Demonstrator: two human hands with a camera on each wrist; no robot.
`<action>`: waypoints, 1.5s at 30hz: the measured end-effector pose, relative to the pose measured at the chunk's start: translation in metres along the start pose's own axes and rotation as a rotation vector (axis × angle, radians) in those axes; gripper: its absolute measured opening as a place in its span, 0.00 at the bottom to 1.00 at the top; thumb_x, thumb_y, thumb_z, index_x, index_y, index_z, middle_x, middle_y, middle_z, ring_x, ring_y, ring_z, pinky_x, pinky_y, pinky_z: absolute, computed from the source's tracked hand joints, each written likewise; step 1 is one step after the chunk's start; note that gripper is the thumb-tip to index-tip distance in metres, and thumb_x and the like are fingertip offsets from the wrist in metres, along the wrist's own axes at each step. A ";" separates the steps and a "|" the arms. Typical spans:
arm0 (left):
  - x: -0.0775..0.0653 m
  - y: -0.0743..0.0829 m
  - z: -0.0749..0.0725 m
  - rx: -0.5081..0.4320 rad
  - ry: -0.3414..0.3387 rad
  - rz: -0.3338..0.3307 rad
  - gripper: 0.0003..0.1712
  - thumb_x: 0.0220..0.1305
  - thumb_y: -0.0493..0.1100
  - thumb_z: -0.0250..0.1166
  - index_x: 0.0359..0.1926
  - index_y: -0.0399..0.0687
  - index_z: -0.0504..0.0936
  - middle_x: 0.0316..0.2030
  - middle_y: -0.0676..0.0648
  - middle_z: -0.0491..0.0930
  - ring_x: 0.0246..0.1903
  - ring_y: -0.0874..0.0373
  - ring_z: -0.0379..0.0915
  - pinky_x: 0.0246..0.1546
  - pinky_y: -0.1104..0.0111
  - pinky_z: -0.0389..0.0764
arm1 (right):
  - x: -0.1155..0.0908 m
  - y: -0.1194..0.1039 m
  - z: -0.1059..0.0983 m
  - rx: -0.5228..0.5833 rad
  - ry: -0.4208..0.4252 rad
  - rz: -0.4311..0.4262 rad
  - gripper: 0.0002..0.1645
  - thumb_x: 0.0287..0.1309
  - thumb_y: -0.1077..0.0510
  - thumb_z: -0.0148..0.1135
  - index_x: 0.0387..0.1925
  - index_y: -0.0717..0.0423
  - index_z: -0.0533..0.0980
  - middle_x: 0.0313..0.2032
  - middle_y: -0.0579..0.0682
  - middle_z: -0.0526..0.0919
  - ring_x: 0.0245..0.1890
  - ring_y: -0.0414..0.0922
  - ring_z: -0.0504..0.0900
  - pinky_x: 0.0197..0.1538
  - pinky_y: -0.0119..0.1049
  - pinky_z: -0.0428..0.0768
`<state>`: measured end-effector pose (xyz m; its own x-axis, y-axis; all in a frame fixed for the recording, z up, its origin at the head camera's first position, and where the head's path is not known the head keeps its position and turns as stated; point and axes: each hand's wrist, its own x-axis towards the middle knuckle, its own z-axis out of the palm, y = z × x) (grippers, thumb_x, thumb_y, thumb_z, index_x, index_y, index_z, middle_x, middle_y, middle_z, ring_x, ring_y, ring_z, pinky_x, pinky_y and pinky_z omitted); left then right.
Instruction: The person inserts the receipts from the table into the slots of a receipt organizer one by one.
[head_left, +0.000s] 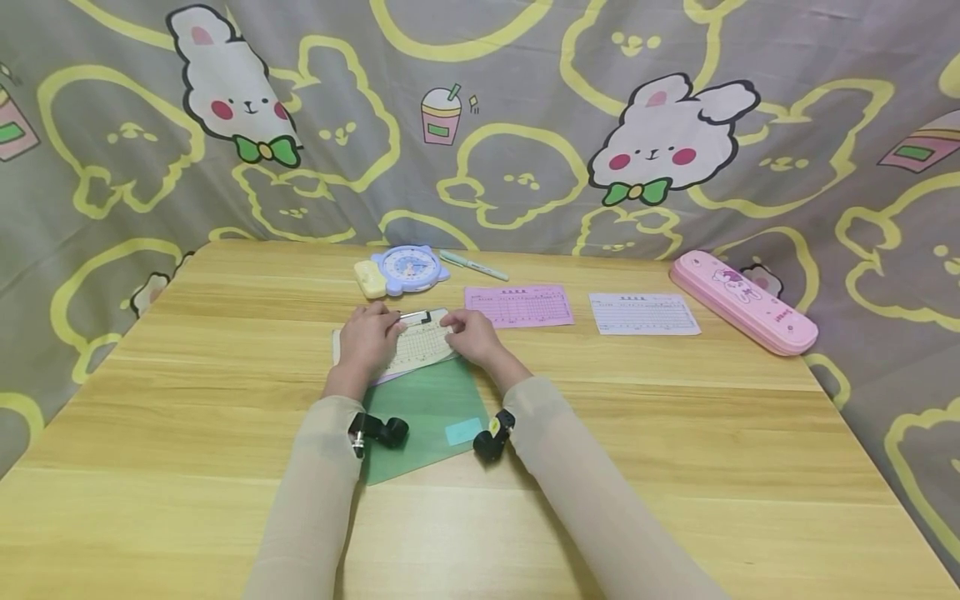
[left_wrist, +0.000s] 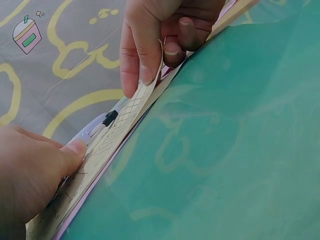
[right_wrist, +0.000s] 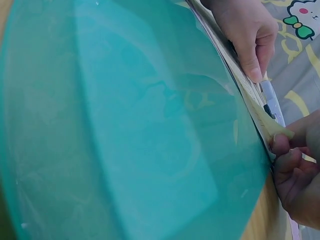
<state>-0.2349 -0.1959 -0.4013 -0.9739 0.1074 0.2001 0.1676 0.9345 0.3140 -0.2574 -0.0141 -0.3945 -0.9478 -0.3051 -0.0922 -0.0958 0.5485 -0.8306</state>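
Observation:
A clipboard with a silver-and-black clip (head_left: pixel 415 317) carries a cream printed grid sheet (head_left: pixel 420 345). My left hand (head_left: pixel 367 340) grips the clipboard near the clip's left end, its thumb on the paper in the left wrist view. At the sheet's right corner, my right hand (head_left: pixel 477 337) pinches the paper, which curls up between thumb and fingers (right_wrist: pixel 290 150). A purple edge (head_left: pixel 387 377) shows beneath the cream sheet. Closer to me lies a translucent green plastic folder (head_left: pixel 427 400) with a pale blue label (head_left: pixel 463 431), partly under the clipboard.
Behind the hands are a blue animal-shaped clock (head_left: pixel 410 268), a yellow block-like item (head_left: pixel 369 279) and a pale green pen (head_left: pixel 474 266). Rightward lie a pink form (head_left: pixel 517 307), a white form (head_left: pixel 643 314) and a pink pencil case (head_left: pixel 742 302). A patterned curtain (head_left: pixel 525 108) hangs behind the table.

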 end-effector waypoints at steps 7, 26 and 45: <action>0.000 0.000 -0.001 0.004 -0.012 0.001 0.19 0.61 0.48 0.52 0.49 0.42 0.75 0.42 0.43 0.70 0.47 0.44 0.62 0.55 0.55 0.52 | 0.000 0.000 0.001 -0.004 0.004 -0.001 0.15 0.47 0.69 0.54 0.40 0.58 0.75 0.31 0.50 0.71 0.33 0.44 0.69 0.34 0.32 0.69; -0.002 0.001 0.001 -0.059 0.014 -0.038 0.20 0.59 0.48 0.55 0.49 0.42 0.74 0.39 0.45 0.69 0.46 0.45 0.61 0.49 0.55 0.59 | -0.005 0.005 -0.003 0.036 0.010 -0.009 0.16 0.47 0.66 0.58 0.42 0.59 0.74 0.34 0.50 0.73 0.37 0.44 0.71 0.40 0.32 0.70; -0.003 0.001 0.003 -0.076 0.039 -0.054 0.22 0.58 0.51 0.54 0.49 0.43 0.75 0.35 0.47 0.69 0.36 0.51 0.61 0.33 0.60 0.65 | -0.028 0.023 -0.063 0.073 -0.019 -0.105 0.18 0.51 0.63 0.56 0.46 0.63 0.71 0.35 0.54 0.75 0.30 0.47 0.74 0.28 0.36 0.75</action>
<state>-0.2325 -0.1946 -0.4044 -0.9754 0.0434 0.2163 0.1279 0.9099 0.3945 -0.2520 0.0558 -0.3764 -0.9276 -0.3733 -0.0124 -0.1715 0.4552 -0.8737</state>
